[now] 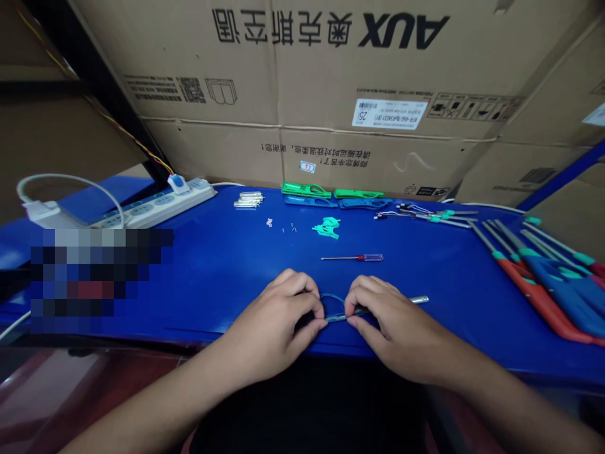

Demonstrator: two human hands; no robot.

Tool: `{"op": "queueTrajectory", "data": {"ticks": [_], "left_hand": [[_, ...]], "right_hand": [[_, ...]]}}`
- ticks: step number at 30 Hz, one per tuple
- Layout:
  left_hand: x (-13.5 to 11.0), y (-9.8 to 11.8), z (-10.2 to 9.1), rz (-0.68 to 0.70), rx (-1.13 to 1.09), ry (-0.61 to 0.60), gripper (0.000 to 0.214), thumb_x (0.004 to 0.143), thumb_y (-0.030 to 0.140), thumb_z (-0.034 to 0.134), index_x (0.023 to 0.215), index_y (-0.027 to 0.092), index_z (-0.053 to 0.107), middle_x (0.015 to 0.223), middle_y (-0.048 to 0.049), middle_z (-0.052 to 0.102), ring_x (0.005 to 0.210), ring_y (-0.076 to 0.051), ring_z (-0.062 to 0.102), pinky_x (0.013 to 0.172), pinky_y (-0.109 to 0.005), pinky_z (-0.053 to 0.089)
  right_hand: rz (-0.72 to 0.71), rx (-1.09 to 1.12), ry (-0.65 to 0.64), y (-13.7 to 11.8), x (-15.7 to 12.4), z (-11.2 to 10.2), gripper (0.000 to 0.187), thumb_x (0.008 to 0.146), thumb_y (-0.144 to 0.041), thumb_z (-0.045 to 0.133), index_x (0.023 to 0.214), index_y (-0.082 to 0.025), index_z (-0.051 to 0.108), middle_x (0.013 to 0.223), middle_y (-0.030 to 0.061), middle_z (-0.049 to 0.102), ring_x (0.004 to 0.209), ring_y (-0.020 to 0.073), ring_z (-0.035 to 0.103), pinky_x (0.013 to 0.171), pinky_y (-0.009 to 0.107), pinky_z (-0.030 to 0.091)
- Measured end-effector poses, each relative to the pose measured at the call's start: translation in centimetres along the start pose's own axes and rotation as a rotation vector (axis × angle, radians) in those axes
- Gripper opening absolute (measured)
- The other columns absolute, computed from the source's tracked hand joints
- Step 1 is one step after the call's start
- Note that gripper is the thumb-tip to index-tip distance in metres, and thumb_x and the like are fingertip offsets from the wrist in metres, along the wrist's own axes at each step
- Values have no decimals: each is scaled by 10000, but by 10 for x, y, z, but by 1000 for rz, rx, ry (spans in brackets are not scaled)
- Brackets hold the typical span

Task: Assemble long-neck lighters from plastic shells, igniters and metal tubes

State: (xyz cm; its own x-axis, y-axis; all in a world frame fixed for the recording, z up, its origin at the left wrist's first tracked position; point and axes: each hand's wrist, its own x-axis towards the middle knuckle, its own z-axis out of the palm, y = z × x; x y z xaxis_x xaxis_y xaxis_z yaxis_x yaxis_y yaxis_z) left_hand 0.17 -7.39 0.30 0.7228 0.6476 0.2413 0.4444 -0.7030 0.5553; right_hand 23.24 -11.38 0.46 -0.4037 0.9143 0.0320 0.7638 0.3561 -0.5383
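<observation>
My left hand and my right hand rest near the front edge of the blue table, close together. Both are closed in a pinch on a long thin blue lighter shell. Its metal tube tip sticks out to the right past my right hand. A thin blue loop shows between the thumbs. A small screwdriver with a red and clear handle lies on the table just beyond my hands.
Green and blue plastic shells lie at the back, with small green parts, metal tubes and wired pieces. Several assembled long lighters lie at the right. A white power strip sits back left. Cardboard boxes stand behind.
</observation>
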Motion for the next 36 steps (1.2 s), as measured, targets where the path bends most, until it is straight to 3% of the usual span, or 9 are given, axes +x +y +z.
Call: {"op": "queueTrajectory", "data": {"ticks": [7, 11, 18, 24, 31, 36], "left_hand": [[-2, -1, 2, 15, 25, 17, 78, 910, 257, 630, 964, 211, 663, 1066, -57, 597, 1018, -211, 525, 887, -373, 465], [-5, -1, 4, 112, 46, 45, 118, 958, 252, 575, 978, 219, 686, 1056, -55, 608, 1001, -191, 529, 869, -351, 442], [-18, 2, 11, 285, 313, 63, 167, 958, 212, 563, 1072, 209, 684, 1046, -42, 647, 942, -198, 541, 748, -353, 402], [-28, 0, 11, 240, 313, 61, 205, 946, 291, 596, 1124, 243, 687, 1118, -49, 644, 995, -224, 552, 778, -381, 436], [-33, -6, 17, 226, 216, 164, 226, 913, 187, 629, 1137, 192, 659, 1101, -57, 652, 1021, -214, 553, 857, -378, 474], [-30, -6, 15, 180, 180, 122, 231, 925, 218, 618, 1151, 184, 645, 1117, -77, 630, 1030, -224, 544, 870, -395, 492]], "right_hand": [[-43, -4, 3, 1, -1, -3, 141, 907, -89, 516, 942, -224, 536, 1002, 24, 593, 953, 183, 542, 879, 395, 441], [-56, 20, -8, 1, -1, -4, 129, 911, -102, 523, 931, -228, 543, 1010, 20, 590, 977, 181, 542, 908, 399, 436], [-77, 51, 9, 2, -2, -3, 140, 912, -114, 541, 928, -236, 607, 1003, 8, 593, 978, 162, 538, 906, 364, 441], [-89, -22, 42, -1, -6, -4, 192, 942, -174, 532, 990, -263, 696, 1011, 20, 617, 963, 167, 550, 867, 361, 450], [-111, -85, 40, 1, -7, -3, 184, 954, -233, 534, 1020, -267, 703, 1023, 22, 618, 962, 177, 546, 875, 389, 427], [-120, -93, 38, 3, -5, -2, 175, 948, -226, 535, 1023, -267, 688, 1020, 20, 619, 955, 178, 543, 879, 393, 410]]}}
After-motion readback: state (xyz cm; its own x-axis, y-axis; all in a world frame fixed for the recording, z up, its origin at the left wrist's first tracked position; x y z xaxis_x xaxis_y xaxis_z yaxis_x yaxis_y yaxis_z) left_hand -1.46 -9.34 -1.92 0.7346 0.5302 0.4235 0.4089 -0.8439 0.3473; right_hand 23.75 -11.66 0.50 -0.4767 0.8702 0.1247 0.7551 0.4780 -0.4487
